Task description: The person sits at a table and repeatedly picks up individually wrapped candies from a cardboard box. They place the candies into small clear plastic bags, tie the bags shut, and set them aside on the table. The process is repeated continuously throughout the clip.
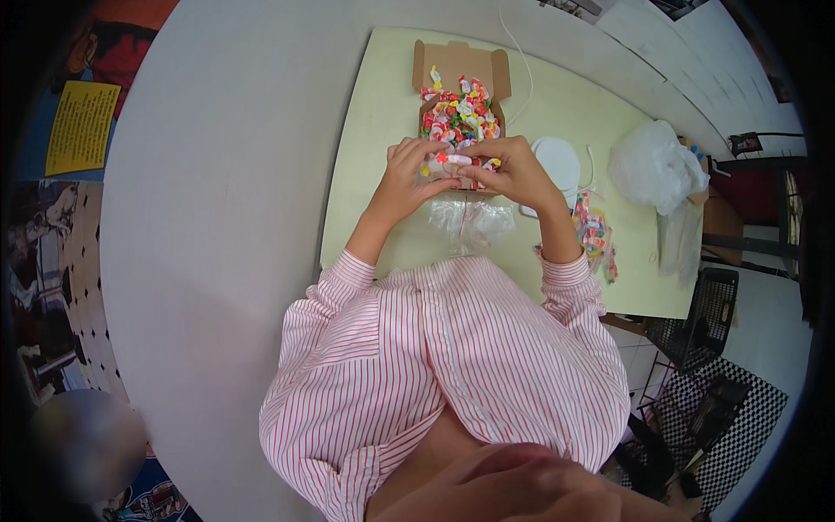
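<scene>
Over the near part of an open cardboard box (462, 59), my left hand (409, 175) and my right hand (515, 171) meet around a small clear plastic bag (443, 167) with wrapped candies in it. The fingers of both hands grip the bag. Many wrapped candies (460, 116) in red, white, yellow and green fill the box, and a few lie against its raised lid. Flat clear plastic bags (466, 222) lie on the pale green table (404, 241) just below the box.
Right of my right hand is a round white device (558, 163), with a cable near it. Several filled candy bags (593, 228) lie beyond my right wrist. Farther right are a bulky clear plastic bag (655, 166) and a stack of clear sleeves (680, 241). A black crate (698, 320) stands past the table's edge.
</scene>
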Motion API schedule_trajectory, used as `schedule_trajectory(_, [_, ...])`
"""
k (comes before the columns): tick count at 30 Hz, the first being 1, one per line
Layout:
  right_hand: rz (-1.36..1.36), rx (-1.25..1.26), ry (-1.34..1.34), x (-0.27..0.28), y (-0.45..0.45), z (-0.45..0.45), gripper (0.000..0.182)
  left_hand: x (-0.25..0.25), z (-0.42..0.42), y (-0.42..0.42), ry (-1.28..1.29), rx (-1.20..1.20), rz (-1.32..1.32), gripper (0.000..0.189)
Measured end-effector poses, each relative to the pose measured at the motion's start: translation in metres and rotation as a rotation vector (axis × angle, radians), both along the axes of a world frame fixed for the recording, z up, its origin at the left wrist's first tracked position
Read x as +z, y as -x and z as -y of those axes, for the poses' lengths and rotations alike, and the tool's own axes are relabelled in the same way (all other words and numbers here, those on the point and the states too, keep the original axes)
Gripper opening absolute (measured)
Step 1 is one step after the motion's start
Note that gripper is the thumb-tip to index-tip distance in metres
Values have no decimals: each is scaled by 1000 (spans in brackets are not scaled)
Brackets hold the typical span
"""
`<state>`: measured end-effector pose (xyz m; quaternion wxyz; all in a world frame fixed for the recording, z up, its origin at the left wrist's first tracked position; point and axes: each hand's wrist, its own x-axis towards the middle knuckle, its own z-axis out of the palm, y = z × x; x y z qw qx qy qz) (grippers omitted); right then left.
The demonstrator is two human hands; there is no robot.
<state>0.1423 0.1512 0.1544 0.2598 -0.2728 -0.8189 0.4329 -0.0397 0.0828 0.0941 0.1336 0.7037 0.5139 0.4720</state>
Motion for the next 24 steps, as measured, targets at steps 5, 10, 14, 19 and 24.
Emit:
schedule_trajectory(5, [-21, -196, -103, 2, -8, 18, 27, 5, 7, 0, -11, 21, -4, 53])
schedule_trajectory(10, [-41, -290, -27, 0, -17, 41, 24, 10, 12, 1, -42, 3, -22, 52])
schedule_trajectory(14, [51, -170, -92, 8, -19, 47, 21, 15, 15, -3, -60, -45, -47, 51])
schedule_trajectory(19, [-51, -264, -146, 1, -13, 51, 21, 18, 19, -11, -62, -119, -80, 49])
schedule_trajectory(24, [-155, -390, -173, -5, -13, 59, 22, 20, 21, -12, -83, -103, -78, 48])
